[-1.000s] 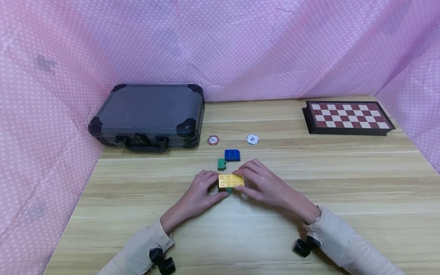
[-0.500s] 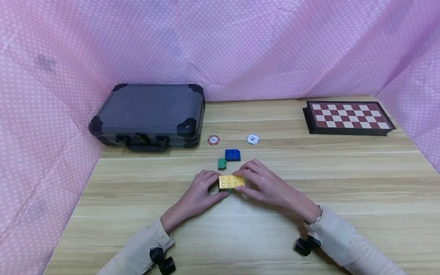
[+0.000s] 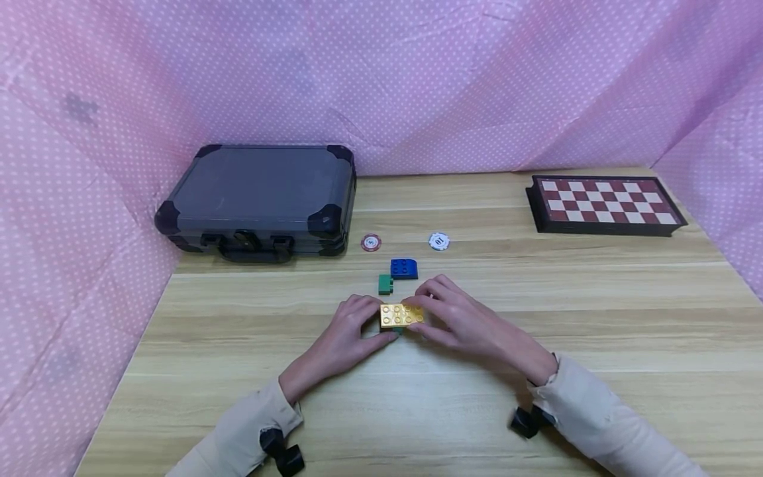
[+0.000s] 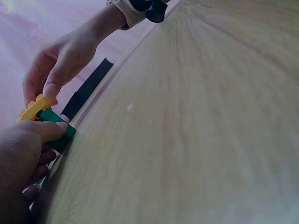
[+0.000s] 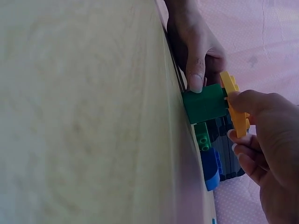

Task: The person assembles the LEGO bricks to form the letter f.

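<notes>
A: While both hands work at the middle, log the surroundings, biggest first, all placed against the light wooden table (image 3: 596, 318). Pink dotted cloth backdrop (image 3: 417, 79) walls it on three sides. Dark grey hard carrying case with black corners (image 3: 256, 192) at the far left. Folded red-and-white chequered game board (image 3: 605, 202) at the far right.

B: Smaller items?

A: Toward the table's far middle: blue studded plastic brick (image 3: 403, 268), small green plastic brick (image 3: 385, 284) just beside it, then a red poker chip (image 3: 371, 242) and a white poker chip (image 3: 438, 241), apart from each other.

B: And the piece in hand?

A: Flat yellow studded plastic plate (image 3: 401, 315), at the table's centre, sitting on a green plastic block (image 5: 205, 103) that stands on the wood. Left hand (image 3: 346, 334): fingers curled, thumb against the green block, fingertips at the plate's left end. Right hand (image 3: 471, 324): fingers curled, pinching the plate's right end.

B: Step?

A: By my reading, seating the plate on the block. The right wrist view shows the plate overhanging the block and seemingly flush, though I cannot confirm the studs are locked. Next move likely calls for even downward pressure with the block braced, so it doesn't tip.
</notes>
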### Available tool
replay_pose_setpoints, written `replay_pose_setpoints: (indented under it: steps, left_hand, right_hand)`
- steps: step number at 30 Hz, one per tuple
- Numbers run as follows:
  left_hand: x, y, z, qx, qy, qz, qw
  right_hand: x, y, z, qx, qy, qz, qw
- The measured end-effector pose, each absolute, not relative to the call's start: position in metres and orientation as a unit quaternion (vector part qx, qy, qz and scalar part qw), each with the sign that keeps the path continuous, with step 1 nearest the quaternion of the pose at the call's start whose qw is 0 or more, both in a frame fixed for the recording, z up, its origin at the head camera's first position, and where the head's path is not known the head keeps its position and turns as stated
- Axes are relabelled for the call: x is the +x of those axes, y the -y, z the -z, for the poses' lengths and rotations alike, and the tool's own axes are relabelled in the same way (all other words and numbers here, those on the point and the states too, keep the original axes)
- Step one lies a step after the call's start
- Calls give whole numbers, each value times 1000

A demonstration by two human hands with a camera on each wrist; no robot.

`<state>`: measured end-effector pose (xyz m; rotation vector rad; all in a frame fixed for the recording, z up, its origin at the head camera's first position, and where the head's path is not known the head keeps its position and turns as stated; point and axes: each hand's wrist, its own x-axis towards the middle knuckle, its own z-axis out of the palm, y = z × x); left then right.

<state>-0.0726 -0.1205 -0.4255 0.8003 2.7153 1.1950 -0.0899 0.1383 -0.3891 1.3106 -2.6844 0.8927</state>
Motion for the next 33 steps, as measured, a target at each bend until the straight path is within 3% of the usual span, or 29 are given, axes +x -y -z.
replay_pose_setpoints:
  steps: [33]
  left_hand:
    - [-72, 120, 423, 250, -884, -392, 47]
  right_hand:
    - [-99, -137, 387, 419, 855, -304, -10]
